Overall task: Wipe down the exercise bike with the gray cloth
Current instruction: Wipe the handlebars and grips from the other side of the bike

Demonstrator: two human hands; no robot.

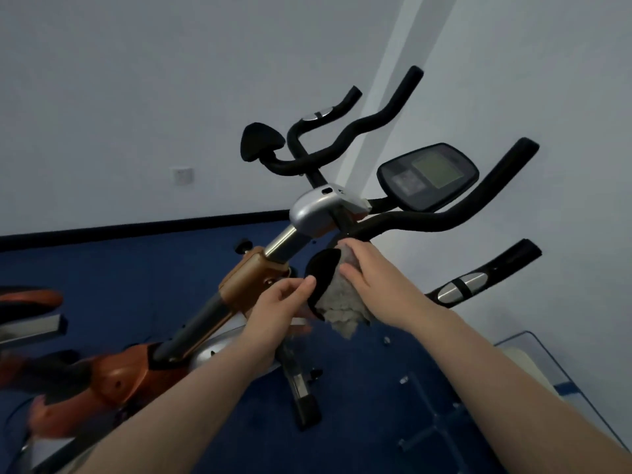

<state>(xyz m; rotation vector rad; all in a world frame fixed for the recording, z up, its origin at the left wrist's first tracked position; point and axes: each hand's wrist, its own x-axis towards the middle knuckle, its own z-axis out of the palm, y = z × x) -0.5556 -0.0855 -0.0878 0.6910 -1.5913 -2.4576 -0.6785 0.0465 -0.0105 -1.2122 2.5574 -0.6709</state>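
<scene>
Showing the exercise bike [260, 268] from above, tilted, with its handlebars [427, 224] toward 1 o'clock and its orange frame toward 8 o'clock. The gray cloth [337, 307] is pressed against a black elbow pad [323, 271] below the handlebar clamp; it is covered at its 2 o'clock side by the right hand [372, 282], whose fingers are laid nearly straight over it. The pad's edge at 9 o'clock of the cloth is pinched by the left hand [280, 306], thumb on top. A crumpled end of the cloth hangs free toward 6 o'clock. The console [427, 176] is seen above at 1 o'clock, over blue floor [359, 388].
</scene>
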